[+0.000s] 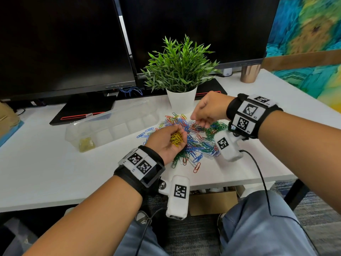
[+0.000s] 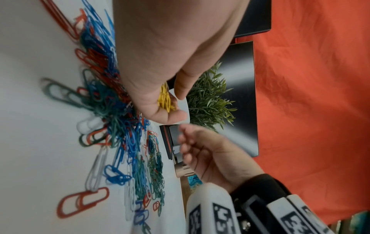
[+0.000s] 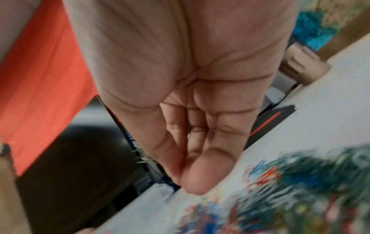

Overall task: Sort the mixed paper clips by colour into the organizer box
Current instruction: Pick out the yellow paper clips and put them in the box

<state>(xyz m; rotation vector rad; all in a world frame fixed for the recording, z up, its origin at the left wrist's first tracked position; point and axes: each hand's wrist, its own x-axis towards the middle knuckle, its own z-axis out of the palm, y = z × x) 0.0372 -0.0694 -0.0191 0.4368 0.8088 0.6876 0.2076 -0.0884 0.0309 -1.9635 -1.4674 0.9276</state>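
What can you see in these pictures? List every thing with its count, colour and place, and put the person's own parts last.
Clip pile: one heap, blue, green, red and white, desk centre.
Yellow clips: a bunch, in the left palm.
Box: one, clear, lid open, left of the pile; yellow clips in its near end compartment.
Plant: one, green, white pot, behind the pile.
Monitors: two, black, at the back.
Cup: one, copper, back right.
Desk: one, white.
Left hand: palm up, cupping the yellow clips.
Right hand: over the pile, fingertips together; any clip there is too blurred to tell.
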